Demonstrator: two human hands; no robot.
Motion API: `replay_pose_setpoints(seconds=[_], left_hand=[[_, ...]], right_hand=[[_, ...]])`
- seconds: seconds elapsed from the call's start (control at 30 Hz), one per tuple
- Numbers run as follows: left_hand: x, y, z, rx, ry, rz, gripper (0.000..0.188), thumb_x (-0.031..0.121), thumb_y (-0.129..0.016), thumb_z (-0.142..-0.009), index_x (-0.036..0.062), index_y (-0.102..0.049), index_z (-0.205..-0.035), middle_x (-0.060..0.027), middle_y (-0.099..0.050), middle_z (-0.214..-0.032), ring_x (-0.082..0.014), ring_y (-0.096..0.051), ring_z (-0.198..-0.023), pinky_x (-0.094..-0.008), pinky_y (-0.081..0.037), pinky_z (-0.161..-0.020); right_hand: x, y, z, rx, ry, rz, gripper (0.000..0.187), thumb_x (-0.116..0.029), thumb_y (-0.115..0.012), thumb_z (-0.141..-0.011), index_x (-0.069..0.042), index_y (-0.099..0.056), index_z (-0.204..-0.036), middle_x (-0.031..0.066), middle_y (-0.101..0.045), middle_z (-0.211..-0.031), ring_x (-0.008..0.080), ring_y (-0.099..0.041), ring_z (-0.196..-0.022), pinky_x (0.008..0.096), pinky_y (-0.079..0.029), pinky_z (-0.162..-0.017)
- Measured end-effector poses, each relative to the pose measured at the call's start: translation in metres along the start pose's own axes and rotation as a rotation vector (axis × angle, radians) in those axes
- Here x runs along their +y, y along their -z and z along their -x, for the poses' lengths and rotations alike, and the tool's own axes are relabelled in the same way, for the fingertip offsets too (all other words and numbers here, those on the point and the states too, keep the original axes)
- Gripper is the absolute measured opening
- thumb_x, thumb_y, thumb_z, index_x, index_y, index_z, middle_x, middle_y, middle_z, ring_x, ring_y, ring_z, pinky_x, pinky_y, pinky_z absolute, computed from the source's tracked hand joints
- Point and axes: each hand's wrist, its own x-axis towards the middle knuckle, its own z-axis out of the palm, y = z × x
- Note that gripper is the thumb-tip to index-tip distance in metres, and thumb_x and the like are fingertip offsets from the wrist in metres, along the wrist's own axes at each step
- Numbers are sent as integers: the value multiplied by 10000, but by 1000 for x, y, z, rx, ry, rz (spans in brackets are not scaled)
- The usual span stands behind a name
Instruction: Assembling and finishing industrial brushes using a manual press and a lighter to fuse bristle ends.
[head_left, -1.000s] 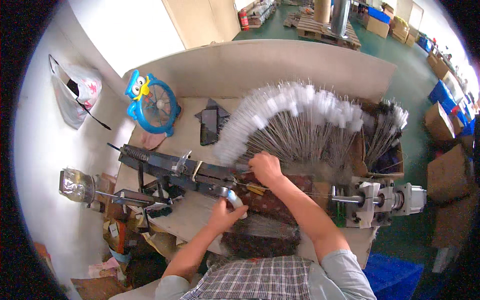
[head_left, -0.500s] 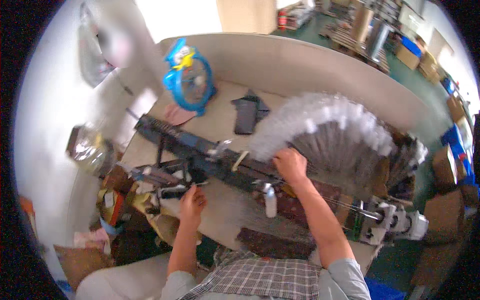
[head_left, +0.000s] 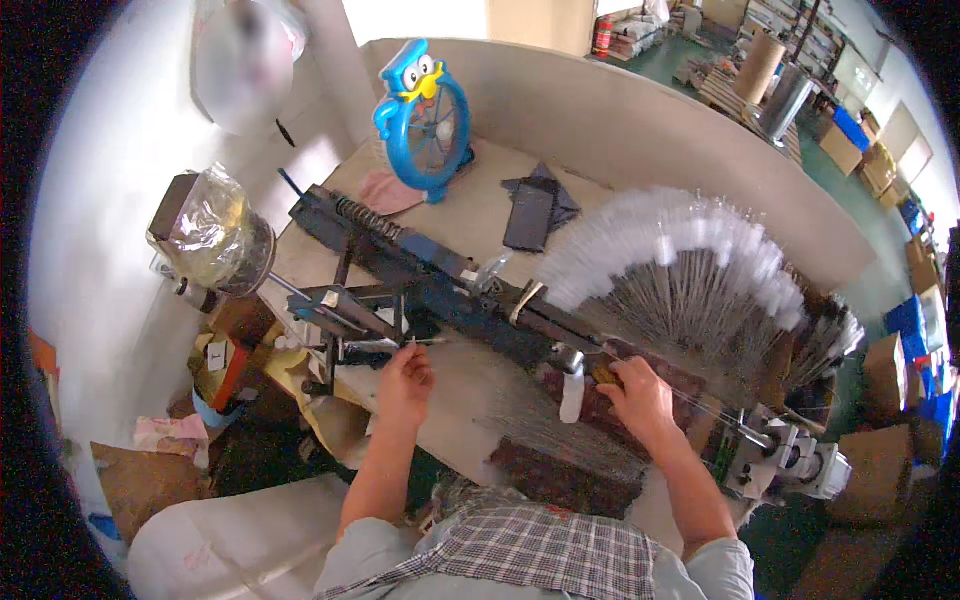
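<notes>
My left hand [head_left: 406, 384] is closed in a pinch on a thin pale stick [head_left: 430, 342], beside the black metal frame on the near side of a long dark bench machine [head_left: 425, 270]. Farther right, my right hand [head_left: 640, 400] is closed at the machine's rail, fingertips together; whatever they hold is too small to make out. Just left of it, a white cylindrical piece [head_left: 572, 398] hangs from a round metal part. Beyond this hand, a large fan of thin wire brushes [head_left: 690, 260] spreads out, with grey stems and white ends. Loose thin wires [head_left: 540, 430] lie on the near side.
A blue duck-shaped fan [head_left: 425, 130] stands at the back, near a dark phone-like slab [head_left: 530, 215]. A motor unit [head_left: 790, 460] sits at the machine's right end. A plastic-wrapped lamp-like housing [head_left: 215, 235] is at left. A curved panel [head_left: 620, 110] bounds the table's far side.
My right hand has moved right and nearer, from the brush fan's edge to the rail. My left hand keeps its pinch beside the frame. The whole view has shifted.
</notes>
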Motion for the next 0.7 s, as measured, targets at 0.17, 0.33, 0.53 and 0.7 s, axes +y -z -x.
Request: replay_pose_setpoints(seconds=[0.17,0.33,0.53,0.7], left_hand=[[-26,5,-7,22,-165,-41,144,204,-624,-799,71,-571,-786,3,-489,-646,-103,-441,-563,-257,-373,-523],[-65,-68,102,-381,-177,-626,156,166,-566,-846,24,-600,-789,-27,-573,-715,-96,-509,-621,-232,-414,-583],[-122,-157,126,-667,53,-463,200,193,-533,-913,6,-598,-885,-44,-602,-773,-100,-519,-640,-233,-412,-592],[-142,-161,120,-732,-28,-513,185,184,-537,-914,15,-611,-920,-21,-600,-770,-66,-501,-623,-203,-400,-569]], right_hand=[[-3,22,18,-156,39,68,244,-239,-679,-740,-73,-639,-915,116,-571,-865,325,-580,-803,383,-479,-692],[-8,90,28,17,210,-264,165,-95,-646,-750,-45,-626,-906,117,-580,-824,302,-589,-765,381,-480,-695],[27,93,27,84,86,-379,169,-112,-661,-749,-31,-648,-896,129,-633,-845,297,-606,-814,354,-486,-730],[35,100,38,131,54,-389,172,-131,-669,-747,-39,-652,-892,122,-634,-829,291,-603,-784,355,-487,-718]])
